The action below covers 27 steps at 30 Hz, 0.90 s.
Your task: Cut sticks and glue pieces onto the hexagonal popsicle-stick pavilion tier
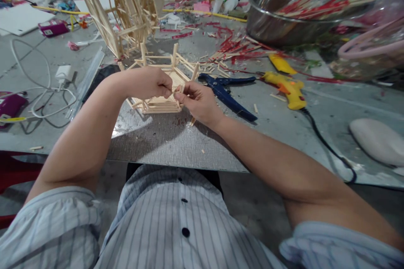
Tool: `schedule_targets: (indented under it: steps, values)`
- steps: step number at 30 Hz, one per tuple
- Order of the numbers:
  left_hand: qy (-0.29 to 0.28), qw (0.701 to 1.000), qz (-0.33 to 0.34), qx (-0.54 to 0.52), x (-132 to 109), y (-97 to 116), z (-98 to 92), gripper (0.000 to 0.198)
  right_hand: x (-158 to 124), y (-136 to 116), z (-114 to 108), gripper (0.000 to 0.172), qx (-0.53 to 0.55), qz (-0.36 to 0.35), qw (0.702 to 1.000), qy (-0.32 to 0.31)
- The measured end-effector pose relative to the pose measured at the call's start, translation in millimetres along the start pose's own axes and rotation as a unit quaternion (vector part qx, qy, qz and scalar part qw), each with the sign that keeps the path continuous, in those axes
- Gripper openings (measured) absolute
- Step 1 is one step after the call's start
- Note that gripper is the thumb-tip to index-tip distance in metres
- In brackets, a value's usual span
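A low, many-sided frame of pale wooden sticks (162, 108) stands on the table in front of me, with short posts rising at its corners. Over its near side is my left hand (150, 82), fingers closed in a pinch; whatever is between them is hidden. Close against it, my right hand (198, 100) pinches a small wooden stick (180, 89) by the frame's right side. The fingertips of both hands nearly meet. Just right of the frame lies a blue-handled cutter (232, 97).
A taller wooden-stick structure (123, 12) stands behind the frame. To the right lie a yellow glue gun (292, 90) with a black cord, red-wrapped sticks (233, 48) and a metal basin (261, 27). A white charger (64, 74) with cables is at left.
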State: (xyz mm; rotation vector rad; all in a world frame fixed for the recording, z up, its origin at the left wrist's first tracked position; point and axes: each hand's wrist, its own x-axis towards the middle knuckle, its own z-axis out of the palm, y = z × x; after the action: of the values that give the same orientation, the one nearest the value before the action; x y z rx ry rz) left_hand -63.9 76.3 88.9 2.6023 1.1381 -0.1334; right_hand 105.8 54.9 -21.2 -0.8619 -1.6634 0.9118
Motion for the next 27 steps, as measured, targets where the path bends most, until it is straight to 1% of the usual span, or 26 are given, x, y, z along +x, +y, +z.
schedule_targets:
  steps: [2,5,7,9,12,14,16,19,22,27]
  values:
    - [0.015,1.0,-0.004,0.002,0,-1,1.2,0.019,0,0,0,0.025,-0.007,0.002,1.0,0.004]
    - [0.046,0.999,-0.006,-0.019,-5,-8,0.4,0.021,0,0,0,0.031,-0.007,0.001,1.0,0.009]
    - [0.062,0.997,-0.016,-0.034,-15,-14,-0.8,0.027,0,0,-2,0.034,-0.003,0.003,1.0,0.012]
    - [0.075,0.995,-0.038,-0.045,-28,-21,-0.1,0.032,-1,0,-3,0.034,0.0,0.01,1.0,0.01]
    - [0.091,0.989,-0.072,-0.086,-46,-28,9.2,0.036,-2,1,-4,0.033,-0.001,0.016,1.0,0.012]
    - [0.111,0.982,-0.076,-0.136,-52,-31,20.7,0.032,-3,1,-4,0.033,-0.002,0.016,1.0,0.015]
    - [0.149,0.965,-0.049,-0.212,-53,-34,33.2,0.022,-4,1,-4,0.032,-0.003,0.014,1.0,0.015]
    - [0.174,0.94,-0.024,-0.292,-50,-38,46.6,0.017,-4,0,-4,0.03,0.0,0.003,1.0,0.014]
    - [0.191,0.931,-0.024,-0.31,-48,-38,51.6,0.019,-4,0,-5,0.03,-0.01,-0.003,1.0,0.022]
    - [0.234,0.924,-0.025,-0.302,-47,-36,58.0,0.022,-4,-1,-5,0.029,-0.021,0.003,0.999,0.026]
